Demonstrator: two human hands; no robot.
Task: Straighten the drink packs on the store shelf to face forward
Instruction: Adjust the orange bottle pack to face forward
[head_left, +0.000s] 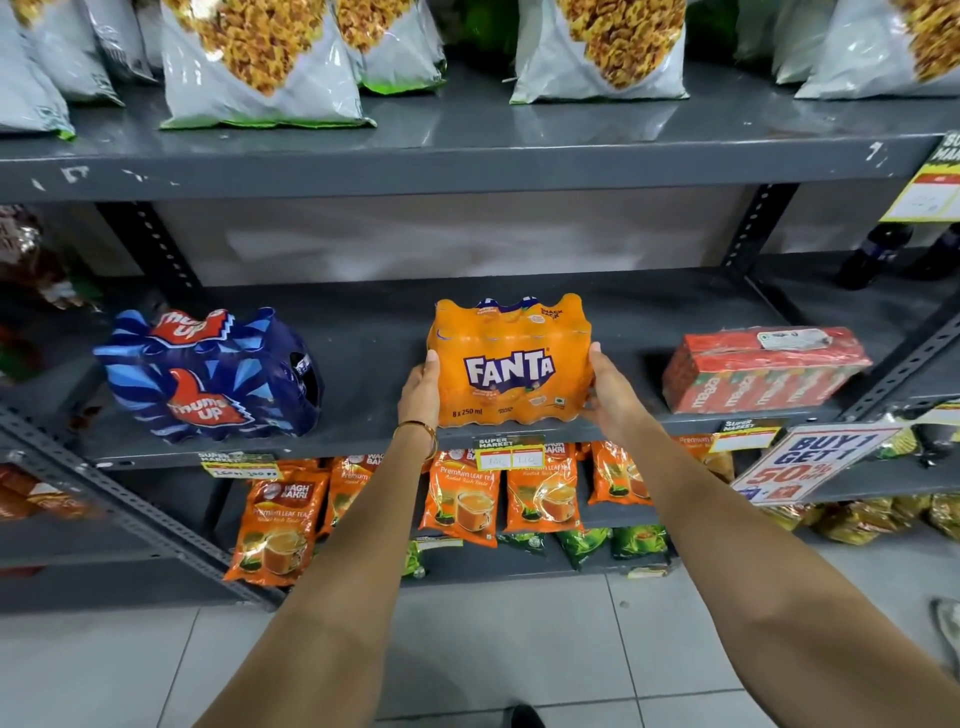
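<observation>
An orange Fanta pack (509, 364) stands on the middle grey shelf (363, 436), its label facing me squarely. My left hand (420, 391) presses its left side and my right hand (608, 389) presses its right side. To the left a blue Thums Up pack (208, 374) sits turned at an angle, with one end toward the right. On the right a red Maaza pack (758, 371) lies skewed, its logos sideways.
Snack bags (265, 62) fill the shelf above. Orange tea pouches (462, 499) hang below the shelf edge. A "Buy 1 Get 1" sign (810, 462) juts out at the right. Dark bottles (872, 257) stand at the far right. Slanted shelf uprights (150, 249) frame the bay.
</observation>
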